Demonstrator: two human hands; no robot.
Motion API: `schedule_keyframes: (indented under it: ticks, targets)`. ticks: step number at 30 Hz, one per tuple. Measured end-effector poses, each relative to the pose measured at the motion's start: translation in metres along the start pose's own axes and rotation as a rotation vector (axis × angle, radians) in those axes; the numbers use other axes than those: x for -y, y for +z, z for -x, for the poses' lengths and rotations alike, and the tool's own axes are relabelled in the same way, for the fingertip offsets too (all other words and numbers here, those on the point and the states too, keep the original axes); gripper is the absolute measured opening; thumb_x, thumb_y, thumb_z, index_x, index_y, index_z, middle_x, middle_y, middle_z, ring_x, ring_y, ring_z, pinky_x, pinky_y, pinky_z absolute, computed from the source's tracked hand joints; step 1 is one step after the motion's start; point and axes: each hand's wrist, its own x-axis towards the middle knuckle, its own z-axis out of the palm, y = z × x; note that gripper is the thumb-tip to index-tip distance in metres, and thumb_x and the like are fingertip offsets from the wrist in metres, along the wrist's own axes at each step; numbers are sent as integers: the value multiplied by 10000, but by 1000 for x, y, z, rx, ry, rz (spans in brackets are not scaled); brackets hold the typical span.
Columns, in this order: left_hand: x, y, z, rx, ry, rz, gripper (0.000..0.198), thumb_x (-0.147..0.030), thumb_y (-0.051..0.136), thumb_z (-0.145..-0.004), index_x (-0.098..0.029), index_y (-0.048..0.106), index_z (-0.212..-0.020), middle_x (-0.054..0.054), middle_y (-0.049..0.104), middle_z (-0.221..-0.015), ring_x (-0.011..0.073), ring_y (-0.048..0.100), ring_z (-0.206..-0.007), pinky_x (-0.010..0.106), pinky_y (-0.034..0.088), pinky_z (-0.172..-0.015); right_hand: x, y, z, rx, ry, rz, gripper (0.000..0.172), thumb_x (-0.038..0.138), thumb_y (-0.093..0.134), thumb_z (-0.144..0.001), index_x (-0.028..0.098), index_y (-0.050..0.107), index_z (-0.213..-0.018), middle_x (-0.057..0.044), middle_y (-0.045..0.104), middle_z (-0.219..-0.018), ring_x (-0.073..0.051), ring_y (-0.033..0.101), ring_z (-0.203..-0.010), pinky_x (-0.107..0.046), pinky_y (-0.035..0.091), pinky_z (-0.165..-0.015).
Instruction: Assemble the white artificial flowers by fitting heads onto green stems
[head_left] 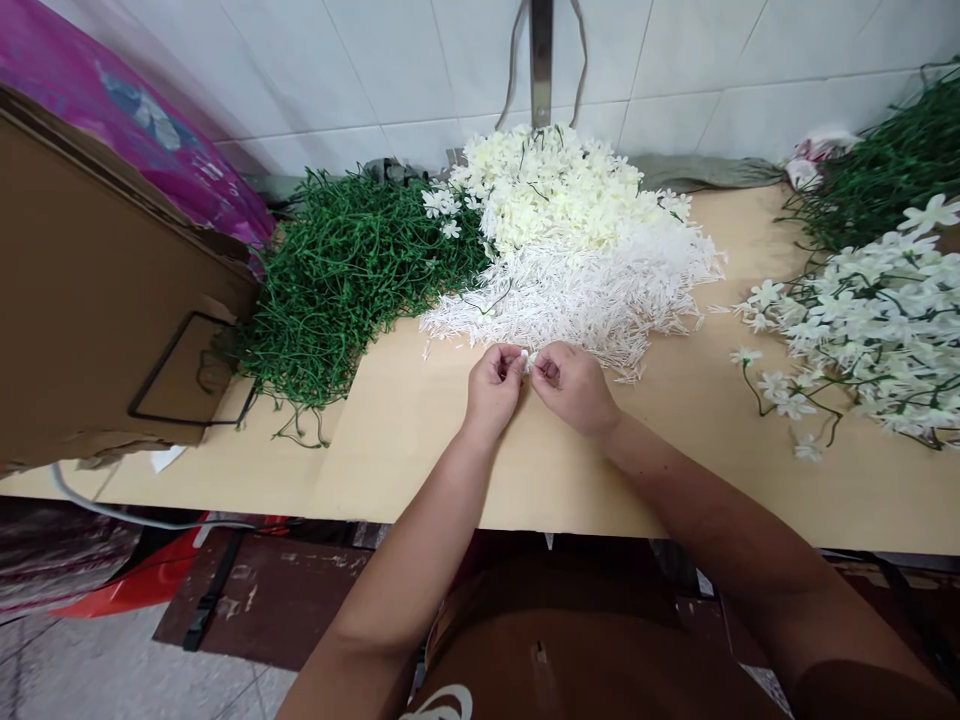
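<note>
My left hand and my right hand meet near the middle of the table. Between their pinched fingertips is a small white flower piece, mostly hidden by the fingers. Just beyond my hands lies a heap of thin white plastic sticks. Behind that rises a pile of cream-white artificial flower heads. To the left spreads a large tangle of green plastic stems. Flowers with stems attached are heaped at the right.
A cardboard box with a black wire frame stands at the left, beside a purple plastic sheet. More green stems lie at the far right. White tiled wall closes off the back of the table.
</note>
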Motion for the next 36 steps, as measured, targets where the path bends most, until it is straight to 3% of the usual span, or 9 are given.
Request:
schedule_keyframes:
  ticks: [11, 16, 22, 27, 31, 36]
  targets:
    - [-5, 1, 0, 22, -43, 51, 84, -177, 628, -687, -161, 567, -742, -32, 552, -649, 74, 468, -569, 204, 374, -573, -7, 6, 2, -15, 18, -119, 62, 149, 495, -765, 184, 522, -722, -44, 584, -724, -145, 530, -659, -280, 447, -649]
    - [-9, 0, 2, 53, -34, 97, 119, -201, 658, -673, -163, 567, -739, -34, 547, -637, 67, 465, -564, 196, 369, -559, -10, 5, 2, 0, 138, -319, 24, 187, 538, -754, 176, 559, -749, -44, 589, -750, -142, 550, -669, -286, 474, -638]
    - [-19, -1, 5, 127, -26, 216, 235, -327, 718, -659, -168, 587, -772, -28, 562, -614, 69, 491, -542, 202, 390, -541, -11, 1, 0, -15, 277, -577, 97, 254, 637, -692, 170, 598, -721, -56, 603, -832, -150, 591, -752, -299, 498, -681]
    - [-25, -4, 6, 110, -56, 263, 290, -392, 716, -663, -169, 603, -810, -10, 596, -625, 75, 515, -521, 212, 385, -511, -9, -4, -3, 49, 427, -814, 202, 325, 721, -634, 176, 595, -687, 0, 615, -670, -111, 559, -630, -292, 475, -668]
    - [-25, -5, 6, 62, -41, 255, 307, -401, 734, -634, -174, 601, -792, -16, 587, -638, 68, 498, -537, 207, 393, -528, -7, -8, -5, 19, 529, -926, 266, 359, 776, -551, 180, 608, -651, 27, 575, -588, -83, 493, -551, -258, 431, -585]
    - [-24, -3, 6, 99, -28, 192, 314, -390, 765, -587, -166, 608, -741, -19, 573, -630, 72, 484, -579, 208, 403, -577, -3, -11, -5, 22, 551, -978, 293, 381, 791, -543, 177, 615, -658, 40, 551, -571, -74, 472, -552, -250, 419, -587]
